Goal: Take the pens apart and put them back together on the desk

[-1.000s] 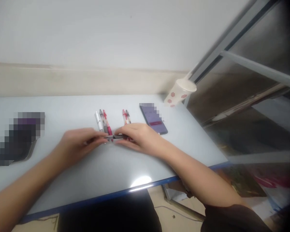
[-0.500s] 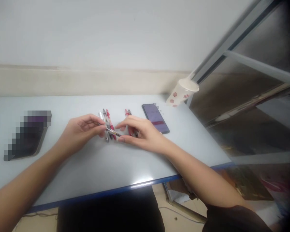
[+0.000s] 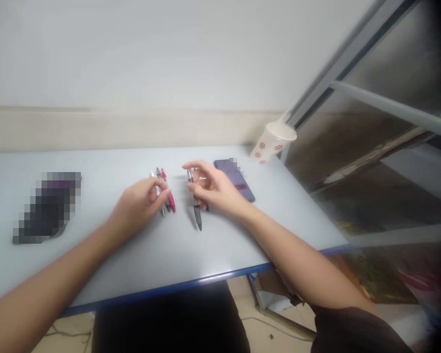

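Observation:
My right hand (image 3: 218,189) pinches a ballpoint pen (image 3: 196,215) with a dark grip between thumb and fingers. The pen stands nearly lengthwise to me, its dark tip pointing toward the near edge. My left hand (image 3: 137,201) is closed, thumb and forefinger pressed together with nothing seen between them. It hovers beside a row of pens and partly covers them: a silver-white pen (image 3: 163,213), a grey and black pen (image 3: 158,171) and a red pen (image 3: 172,202). Behind my right hand, other pens are almost wholly hidden.
All this lies on a pale table (image 3: 147,264) with a blue front edge. A dark phone (image 3: 248,192) rests right of my right hand, and a blurred-out phone-like device (image 3: 47,211) at far left. A paper cup (image 3: 274,142) stands at the back right, beside a metal-framed glass panel (image 3: 375,103).
The pen held between both hands is now in my right hand alone, turned lengthwise and moved right. My left hand has let go of it and shifted slightly right.

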`<state>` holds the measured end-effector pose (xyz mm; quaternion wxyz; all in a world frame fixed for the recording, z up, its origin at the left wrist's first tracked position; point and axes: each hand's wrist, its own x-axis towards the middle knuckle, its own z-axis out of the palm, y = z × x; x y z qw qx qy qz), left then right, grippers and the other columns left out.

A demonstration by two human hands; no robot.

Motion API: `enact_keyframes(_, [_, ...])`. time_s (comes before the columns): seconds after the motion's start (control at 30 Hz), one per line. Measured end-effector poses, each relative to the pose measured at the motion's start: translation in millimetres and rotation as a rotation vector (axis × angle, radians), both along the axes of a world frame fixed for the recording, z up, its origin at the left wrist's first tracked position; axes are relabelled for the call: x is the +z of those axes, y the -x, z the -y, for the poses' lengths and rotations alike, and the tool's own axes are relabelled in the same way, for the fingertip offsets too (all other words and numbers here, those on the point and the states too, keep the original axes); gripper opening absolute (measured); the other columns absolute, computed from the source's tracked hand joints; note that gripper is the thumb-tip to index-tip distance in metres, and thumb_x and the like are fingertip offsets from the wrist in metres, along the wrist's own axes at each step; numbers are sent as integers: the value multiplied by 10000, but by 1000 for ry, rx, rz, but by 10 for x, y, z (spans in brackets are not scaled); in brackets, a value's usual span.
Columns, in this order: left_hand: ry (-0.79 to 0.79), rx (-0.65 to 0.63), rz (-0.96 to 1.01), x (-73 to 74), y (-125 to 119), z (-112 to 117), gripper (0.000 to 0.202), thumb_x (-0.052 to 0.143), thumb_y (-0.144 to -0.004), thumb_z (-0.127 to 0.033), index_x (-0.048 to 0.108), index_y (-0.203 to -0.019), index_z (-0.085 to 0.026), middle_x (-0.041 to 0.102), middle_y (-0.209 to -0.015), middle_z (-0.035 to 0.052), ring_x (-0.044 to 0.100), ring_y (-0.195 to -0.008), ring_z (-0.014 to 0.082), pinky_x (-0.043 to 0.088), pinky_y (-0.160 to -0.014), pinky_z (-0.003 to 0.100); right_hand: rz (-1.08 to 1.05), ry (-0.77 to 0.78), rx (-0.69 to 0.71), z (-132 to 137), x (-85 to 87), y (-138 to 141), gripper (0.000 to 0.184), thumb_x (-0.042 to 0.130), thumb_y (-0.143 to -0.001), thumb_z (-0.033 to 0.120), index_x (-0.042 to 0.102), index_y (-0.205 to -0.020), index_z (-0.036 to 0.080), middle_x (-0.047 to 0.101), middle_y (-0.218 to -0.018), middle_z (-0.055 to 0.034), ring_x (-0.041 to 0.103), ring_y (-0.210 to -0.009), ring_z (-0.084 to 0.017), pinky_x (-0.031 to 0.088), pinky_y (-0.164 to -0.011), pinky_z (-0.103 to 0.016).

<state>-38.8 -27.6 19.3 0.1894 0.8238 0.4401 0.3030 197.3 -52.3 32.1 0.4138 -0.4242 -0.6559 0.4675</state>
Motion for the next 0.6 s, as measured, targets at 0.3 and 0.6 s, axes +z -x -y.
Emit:
enact_keyframes(0.3, [152,93,-350,184,-119,-44,261,551,-969,-470,603,-977,-214,647,-779,17,611,-703,212,388,-639,320,-165,15,-33,-145,-73,-26,242,651,-956,256,582,-1182,204,560,-765,59,533,-498,-86,476,-462,-246])
enact_keyframes(0.6, [124,204,-475,117,-340,-293,305,534,-978,-504,616,-988,-211,755,-1021,116,722,-932,308,451,-709,355,-178,17,-112,-299,-47,-17,290,696,-884,298,531,-1113,231,536,-686,95,536,-497,-101,468,-479,-250])
